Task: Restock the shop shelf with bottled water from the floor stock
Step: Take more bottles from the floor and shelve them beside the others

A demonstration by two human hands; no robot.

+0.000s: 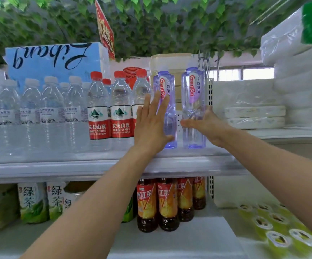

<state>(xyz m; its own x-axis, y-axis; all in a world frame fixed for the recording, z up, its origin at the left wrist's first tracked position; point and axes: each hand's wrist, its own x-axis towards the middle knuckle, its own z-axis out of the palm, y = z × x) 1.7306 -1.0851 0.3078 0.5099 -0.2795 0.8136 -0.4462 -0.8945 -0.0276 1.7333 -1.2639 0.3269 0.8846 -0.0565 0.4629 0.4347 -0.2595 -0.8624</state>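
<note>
Green leaves (151, 25) cover the ceiling — a bright window (244, 73) glows behind the white shelf (58, 169), a red sign (104, 28) hanging down.

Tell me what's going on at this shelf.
A person is lining up purple water bottles on the upper shelf, right of the red-labelled water bottles. The left hand lies flat, fingers straight, against the left Ganten bottle. The right hand is at the lower half of the right Ganten bottle, fingers reaching across it; whether it grips is unclear.

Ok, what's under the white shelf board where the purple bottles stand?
Brown tea bottles with orange labels and, leftward, green-tea bottles with white-green labels. The left forearm hides much between them.
</note>
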